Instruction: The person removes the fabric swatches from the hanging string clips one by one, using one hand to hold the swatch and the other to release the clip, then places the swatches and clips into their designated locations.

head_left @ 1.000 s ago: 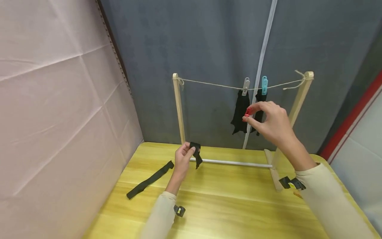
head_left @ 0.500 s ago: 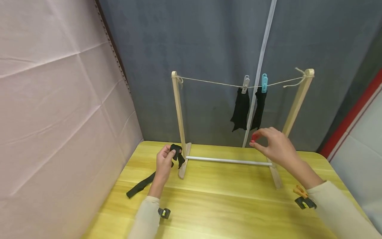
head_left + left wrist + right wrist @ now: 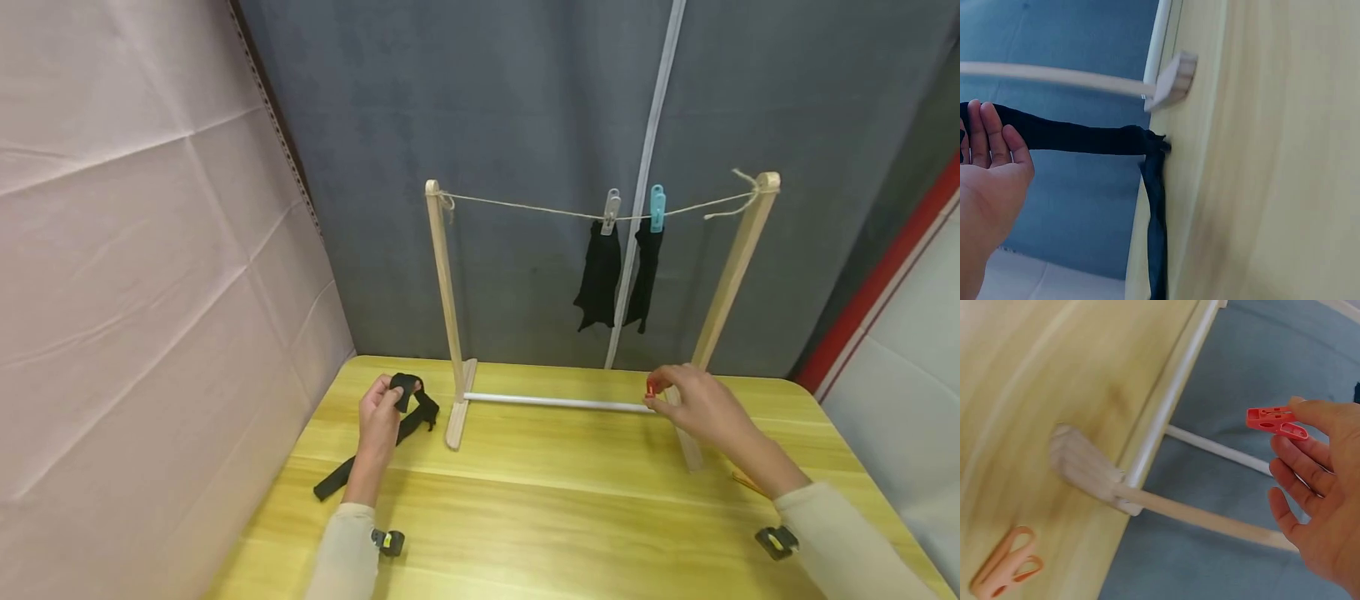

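Note:
My left hand [image 3: 378, 421] pinches a black cloth strip [image 3: 1079, 139] above the table's left side. Its free end hangs down over a second black strip [image 3: 337, 477], which lies on the tabletop. Low in front of the rack's right post, my right hand [image 3: 693, 400] holds a red clothespin [image 3: 1275, 420] by its handle end between thumb and index finger. Nothing is clipped in that pin. Up on the string [image 3: 517, 204], a clear grey clothespin [image 3: 611, 212] and a light blue clothespin [image 3: 657, 208] each hold a hanging black cloth piece [image 3: 598, 275].
A wooden rack with a left post [image 3: 445, 283], a right post [image 3: 731, 275] and a white crossbar [image 3: 555, 402] stands at the back of the yellow table [image 3: 570, 508]. An orange clothespin [image 3: 1010, 562] lies by the right forearm. A grey curtain [image 3: 480, 100] hangs behind.
My left hand has moved left with the strip, away from the rack's left post. The right hand has come down from beside the hung cloths, still holding the red clothespin.

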A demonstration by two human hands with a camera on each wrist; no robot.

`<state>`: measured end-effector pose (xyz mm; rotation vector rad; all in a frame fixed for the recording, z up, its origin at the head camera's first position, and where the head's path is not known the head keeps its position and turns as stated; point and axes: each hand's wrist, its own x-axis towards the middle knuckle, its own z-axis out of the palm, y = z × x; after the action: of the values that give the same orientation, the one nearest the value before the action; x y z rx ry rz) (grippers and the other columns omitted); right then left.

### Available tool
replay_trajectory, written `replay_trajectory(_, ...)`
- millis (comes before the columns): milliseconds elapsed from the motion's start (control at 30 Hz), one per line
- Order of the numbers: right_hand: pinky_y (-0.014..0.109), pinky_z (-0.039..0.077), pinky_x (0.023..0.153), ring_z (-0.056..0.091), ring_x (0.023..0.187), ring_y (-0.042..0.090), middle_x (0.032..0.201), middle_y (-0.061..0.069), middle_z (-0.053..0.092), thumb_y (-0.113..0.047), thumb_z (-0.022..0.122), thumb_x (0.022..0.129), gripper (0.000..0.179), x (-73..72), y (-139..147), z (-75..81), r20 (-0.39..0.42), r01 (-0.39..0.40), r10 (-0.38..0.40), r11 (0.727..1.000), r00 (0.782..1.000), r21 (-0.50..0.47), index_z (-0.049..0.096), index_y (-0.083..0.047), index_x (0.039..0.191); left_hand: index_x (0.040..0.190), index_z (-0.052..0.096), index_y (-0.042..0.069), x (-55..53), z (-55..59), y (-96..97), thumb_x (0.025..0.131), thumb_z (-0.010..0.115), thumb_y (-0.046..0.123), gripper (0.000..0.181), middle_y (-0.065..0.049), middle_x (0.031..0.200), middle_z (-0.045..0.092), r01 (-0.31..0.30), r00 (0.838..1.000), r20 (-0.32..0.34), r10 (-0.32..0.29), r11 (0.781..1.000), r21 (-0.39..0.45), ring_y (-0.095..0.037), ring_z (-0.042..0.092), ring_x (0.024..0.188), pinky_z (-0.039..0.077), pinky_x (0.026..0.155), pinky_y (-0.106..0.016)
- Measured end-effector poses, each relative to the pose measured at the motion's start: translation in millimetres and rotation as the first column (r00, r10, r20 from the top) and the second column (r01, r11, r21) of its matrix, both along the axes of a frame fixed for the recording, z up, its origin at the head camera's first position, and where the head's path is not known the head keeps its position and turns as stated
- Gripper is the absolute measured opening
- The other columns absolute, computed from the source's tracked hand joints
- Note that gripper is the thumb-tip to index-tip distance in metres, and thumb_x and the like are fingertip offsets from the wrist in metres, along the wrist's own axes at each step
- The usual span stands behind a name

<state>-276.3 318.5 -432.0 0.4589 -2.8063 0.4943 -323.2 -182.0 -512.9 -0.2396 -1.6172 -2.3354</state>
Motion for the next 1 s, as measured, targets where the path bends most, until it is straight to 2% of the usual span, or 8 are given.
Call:
replay_trajectory(300,0.053,0.060,0.079,0.075,0.097,0.035,0.101,0.006,0.080,-0.022,0.083,0.091,0.026,-0.6,13.1,-23.7,-0.012,-0.016,0.016,1.000,1.000,0.005,0.075,-0.008,0.111,0.093,0.049,-0.002,21.0,-15.0,-41.3,0.103,0.039,-0.002,0.014,-0.009,0.113,0.060,0.036,0.994,0.109,-0.021,0.990,-0.134,-0.027,0.075,0.111,0.054,0.104,-0.027)
replay_trajectory(400,0.053,0.060,0.079,0.075,0.095,0.034,0.101,0.006,0.080,-0.021,0.082,0.092,0.026,2.2,15.9,-27.2,0.008,-0.023,0.023,1.000,1.000,-0.008,0.075,-0.007,0.112,0.095,0.048,-0.005,29.7,-18.9,-55.8,0.104,0.040,0.000,0.013,-0.011,0.116,0.063,0.052,0.986,0.167,-0.013,0.971,-0.234,-0.026,0.075,0.114,0.053,0.102,-0.024)
replay_trajectory(467,0.054,0.060,0.080,0.075,0.095,0.034,0.100,0.007,0.080,-0.022,0.082,0.092,0.026,4.3,18.6,-29.6,0.027,-0.020,0.021,1.000,0.999,-0.016,0.075,-0.007,0.113,0.097,0.050,-0.008,35.0,-20.7,-64.0,0.104,0.043,0.001,0.014,-0.016,0.117,0.068,0.074,0.977,0.214,-0.004,0.946,-0.316,-0.025,0.074,0.114,0.053,0.101,-0.026)
replay_trajectory(567,0.056,0.060,0.081,0.075,0.095,0.033,0.100,0.007,0.080,-0.022,0.082,0.092,0.027,7.9,24.6,-34.7,0.052,-0.009,0.010,1.000,0.999,-0.020,0.075,-0.006,0.114,0.100,0.054,-0.010,42.3,-22.9,-73.3,0.105,0.048,0.006,0.017,-0.020,0.117,0.073,0.126,0.957,0.290,0.020,0.872,-0.474,-0.023,0.070,0.112,0.052,0.098,-0.029)
replay_trajectory(733,0.054,0.059,0.077,0.074,0.094,0.032,0.099,0.006,0.078,-0.022,0.082,0.092,0.028,14.1,38.6,-45.9,0.075,0.025,-0.024,1.000,0.997,-0.013,0.075,-0.007,0.114,0.098,0.056,0.000,56.3,-22.9,-85.1,0.103,0.055,0.011,0.012,-0.014,0.097,0.070,0.173,0.927,0.355,0.124,0.699,-0.694,-0.017,0.054,0.081,0.044,0.073,-0.028)
replay_trajectory(833,0.048,0.058,0.074,0.073,0.094,0.030,0.100,0.006,0.078,-0.022,0.082,0.092,0.029,17.8,46.5,-53.1,0.080,0.047,-0.046,0.999,0.996,-0.008,0.075,-0.007,0.115,0.093,0.053,0.006,65.0,-21.2,-93.3,0.103,0.057,0.014,0.013,-0.005,0.080,0.054,0.184,0.909,0.370,0.193,0.611,-0.770,-0.015,0.042,0.069,0.037,0.063,-0.027)
replay_trajectory(933,0.047,0.057,0.072,0.073,0.094,0.032,0.099,0.008,0.078,-0.020,0.083,0.090,0.028,20.9,54.1,-58.5,0.087,0.052,-0.051,0.999,0.995,-0.011,0.075,-0.006,0.113,0.090,0.051,0.007,72.6,-18.5,-102.6,0.104,0.058,0.017,0.018,0.000,0.072,0.039,0.214,0.897,0.381,0.226,0.532,-0.819,-0.014,0.038,0.063,0.035,0.061,-0.028)
replay_trajectory(1000,0.047,0.057,0.071,0.073,0.093,0.033,0.099,0.008,0.079,-0.019,0.083,0.089,0.027,22.7,58.8,-62.1,0.089,0.060,-0.060,0.998,0.994,-0.004,0.075,-0.006,0.111,0.089,0.053,0.007,76.9,-18.0,-108.3,0.104,0.059,0.020,0.021,0.000,0.071,0.040,0.234,0.893,0.384,0.234,0.486,-0.842,-0.014,0.039,0.063,0.035,0.060,-0.028)
